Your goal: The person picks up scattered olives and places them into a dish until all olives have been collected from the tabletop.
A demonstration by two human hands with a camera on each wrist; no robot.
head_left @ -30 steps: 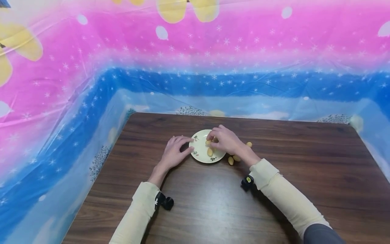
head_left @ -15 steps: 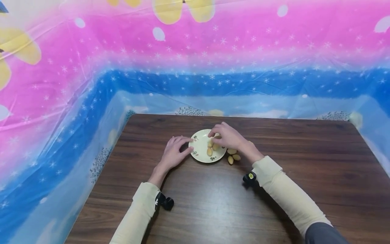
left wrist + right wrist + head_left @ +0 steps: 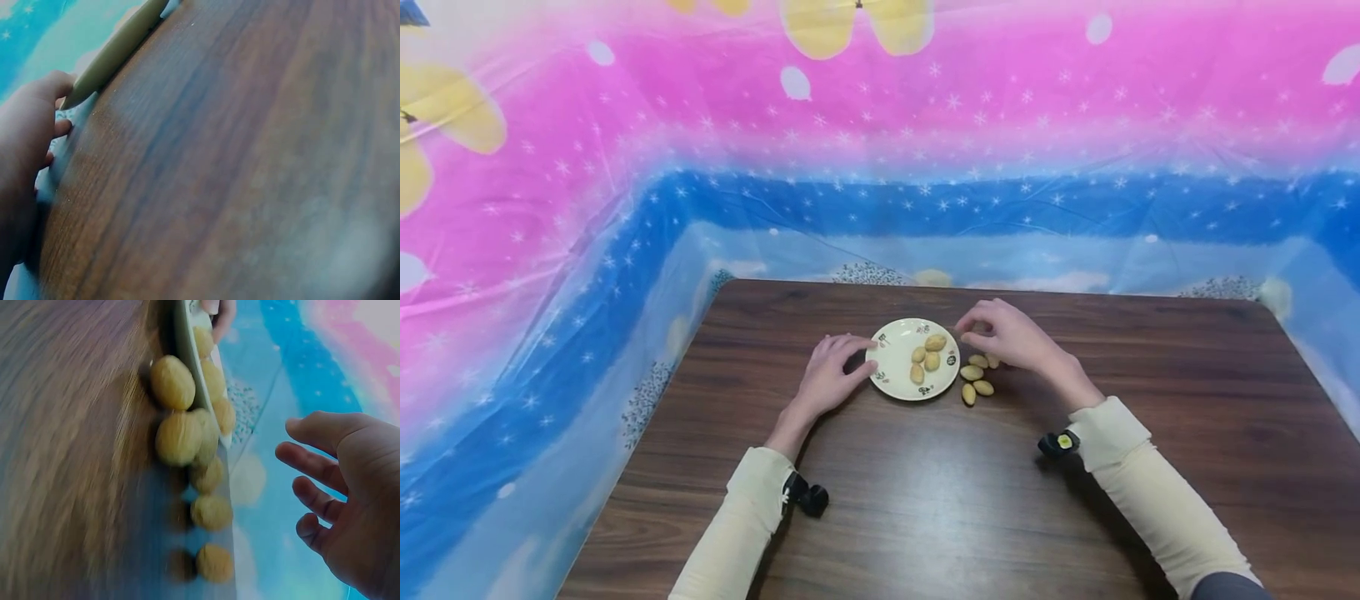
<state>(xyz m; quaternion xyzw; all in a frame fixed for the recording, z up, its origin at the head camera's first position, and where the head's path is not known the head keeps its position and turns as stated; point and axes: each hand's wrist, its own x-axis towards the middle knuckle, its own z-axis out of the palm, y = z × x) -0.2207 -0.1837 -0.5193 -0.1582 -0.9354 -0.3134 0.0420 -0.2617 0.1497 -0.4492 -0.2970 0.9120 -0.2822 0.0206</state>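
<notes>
A small cream plate [image 3: 893, 385] with little printed motifs lies on the table, several oval tan nuts [image 3: 932, 362] on its right half. My left hand [image 3: 829, 375] holds the plate's left rim between thumb and fingers; in the left wrist view the thumb meets the plate's edge [image 3: 119, 53]. Beyond the plate's right side, my right hand [image 3: 1013, 335] hovers with loosely bent fingers and nothing between them. Just below that hand, several more nuts [image 3: 972, 372] lie on the table. In the right wrist view the fingers [image 3: 315, 465] are spread apart, away from the nuts.
The dark wood-grain table [image 3: 895, 500] extends around the plate. A pink and blue patterned curtain [image 3: 880, 200] hangs behind its far edge and along the left side. Small black cameras [image 3: 1058, 444] are strapped at both wrists.
My right hand has let go of a nut on the plate and moved right, off the plate to above the loose nuts. The left hand has stayed at the rim.
</notes>
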